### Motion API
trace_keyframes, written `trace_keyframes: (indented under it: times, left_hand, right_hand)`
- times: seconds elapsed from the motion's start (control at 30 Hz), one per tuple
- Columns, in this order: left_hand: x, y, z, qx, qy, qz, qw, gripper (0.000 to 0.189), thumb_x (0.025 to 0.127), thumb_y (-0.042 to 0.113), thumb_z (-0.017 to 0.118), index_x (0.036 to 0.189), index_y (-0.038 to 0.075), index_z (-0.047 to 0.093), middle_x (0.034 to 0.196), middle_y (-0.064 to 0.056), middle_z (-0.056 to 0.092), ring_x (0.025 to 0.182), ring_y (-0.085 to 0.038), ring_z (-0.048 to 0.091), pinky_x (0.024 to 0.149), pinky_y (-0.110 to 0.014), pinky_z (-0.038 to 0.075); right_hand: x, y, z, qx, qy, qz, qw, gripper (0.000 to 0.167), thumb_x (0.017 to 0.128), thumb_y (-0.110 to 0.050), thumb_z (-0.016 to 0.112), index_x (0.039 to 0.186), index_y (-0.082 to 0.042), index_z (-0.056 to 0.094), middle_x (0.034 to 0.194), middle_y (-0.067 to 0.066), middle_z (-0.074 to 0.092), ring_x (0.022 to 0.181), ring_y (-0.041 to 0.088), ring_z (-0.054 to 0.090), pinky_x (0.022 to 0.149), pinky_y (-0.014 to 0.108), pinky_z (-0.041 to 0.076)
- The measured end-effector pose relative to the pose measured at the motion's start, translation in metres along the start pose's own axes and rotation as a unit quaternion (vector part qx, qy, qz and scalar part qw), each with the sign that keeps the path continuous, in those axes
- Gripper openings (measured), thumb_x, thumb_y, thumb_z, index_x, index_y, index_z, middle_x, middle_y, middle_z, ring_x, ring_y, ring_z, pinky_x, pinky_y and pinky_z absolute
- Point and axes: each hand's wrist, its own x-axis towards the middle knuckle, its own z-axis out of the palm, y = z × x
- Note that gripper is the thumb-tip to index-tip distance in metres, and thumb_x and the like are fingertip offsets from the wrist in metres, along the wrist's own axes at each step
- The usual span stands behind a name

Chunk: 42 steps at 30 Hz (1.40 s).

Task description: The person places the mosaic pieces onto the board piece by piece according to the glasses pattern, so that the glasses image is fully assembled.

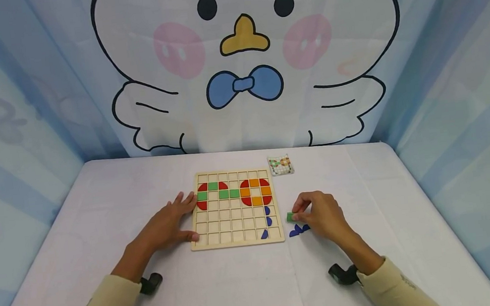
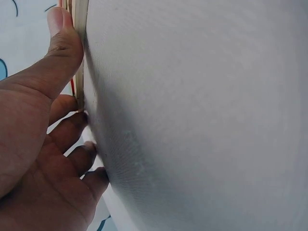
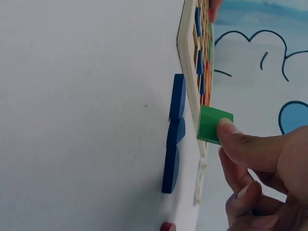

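Observation:
A wooden grid board point(image 1: 238, 243) lies flat on the table. Red quarter-round, green square and orange square tiles fill cells in its upper rows, with blue pieces point(image 1: 268, 221) along the lower right. My left hand point(image 1: 169, 224) rests at the board's left edge, fingers spread, the thumb point(image 2: 65, 43) against the frame. Right of the board, my right hand point(image 1: 323, 214) pinches a green square tile point(image 3: 209, 125) between thumb and finger. Several loose blue pieces point(image 3: 177, 96) lie on the table just below that tile in the head view.
A small pattern card point(image 1: 280, 165) with a printed grid sits beyond the board's upper right corner. Part of a red piece point(image 3: 168, 226) shows at the bottom of the right wrist view. Printed curtains point(image 1: 246, 123) stand behind the white table point(image 1: 241, 288).

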Motion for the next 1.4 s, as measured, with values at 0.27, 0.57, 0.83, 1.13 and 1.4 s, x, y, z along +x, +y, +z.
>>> trace_keyframes:
  times: [0.27, 0.57, 0.83, 1.13, 1.4]
  left_hand:
    - [0.001, 0.000, 0.000, 0.001, 0.001, -0.004, 1.0000, 0.110, 0.082, 0.041, 0.090, 0.168, 0.010, 0.028, 0.176, -0.014, 0.025, 0.164, -0.046, 0.016, 0.128, -0.069, 0.025]
    - [0.001, 0.000, 0.000, -0.001, 0.000, -0.005, 1.0000, 0.110, 0.082, 0.041, 0.090, 0.168, 0.010, 0.028, 0.176, -0.014, 0.025, 0.164, -0.046, 0.016, 0.128, -0.069, 0.024]
    - [0.002, -0.001, 0.000, 0.003, -0.002, -0.005, 1.0000, 0.111, 0.082, 0.040, 0.091, 0.168, 0.010, 0.027, 0.176, -0.014, 0.025, 0.164, -0.045, 0.016, 0.129, -0.067, 0.024]
    - [0.002, -0.002, 0.001, 0.002, 0.000, -0.005, 1.0000, 0.111, 0.082, 0.042, 0.091, 0.168, 0.011, 0.028, 0.176, -0.014, 0.025, 0.164, -0.046, 0.016, 0.129, -0.068, 0.024]
    - [0.002, -0.001, 0.000, 0.002, -0.002, -0.009, 1.0000, 0.111, 0.082, 0.041, 0.090, 0.168, 0.012, 0.027, 0.176, -0.013, 0.025, 0.164, -0.046, 0.016, 0.128, -0.069, 0.025]
  right_hand:
    - [0.004, -0.018, 0.006, 0.014, 0.005, -0.028, 0.9995, 0.018, 0.085, -0.016, 0.091, 0.084, -0.021, 0.074, 0.078, -0.005, 0.069, 0.077, 0.019, 0.055, 0.067, 0.033, 0.041]
    - [0.007, -0.041, 0.012, 0.038, 0.000, -0.049, 0.9981, 0.018, 0.086, -0.017, 0.091, 0.083, -0.023, 0.074, 0.080, -0.007, 0.070, 0.077, 0.020, 0.054, 0.067, 0.033, 0.043]
    - [0.015, -0.061, 0.018, 0.049, -0.002, -0.064, 0.9967, 0.017, 0.085, -0.019, 0.091, 0.083, -0.022, 0.074, 0.079, -0.007, 0.070, 0.073, 0.019, 0.054, 0.064, 0.033, 0.041]
    - [0.020, -0.083, 0.030, 0.058, -0.003, -0.107, 0.9926, 0.019, 0.086, -0.021, 0.091, 0.081, -0.022, 0.072, 0.076, -0.008, 0.068, 0.073, 0.014, 0.057, 0.060, 0.031, 0.043]
    - [0.033, -0.104, 0.044, 0.058, -0.014, -0.144, 0.9878, 0.021, 0.084, -0.019, 0.092, 0.080, -0.023, 0.072, 0.074, -0.010, 0.068, 0.082, 0.013, 0.063, 0.065, 0.031, 0.047]
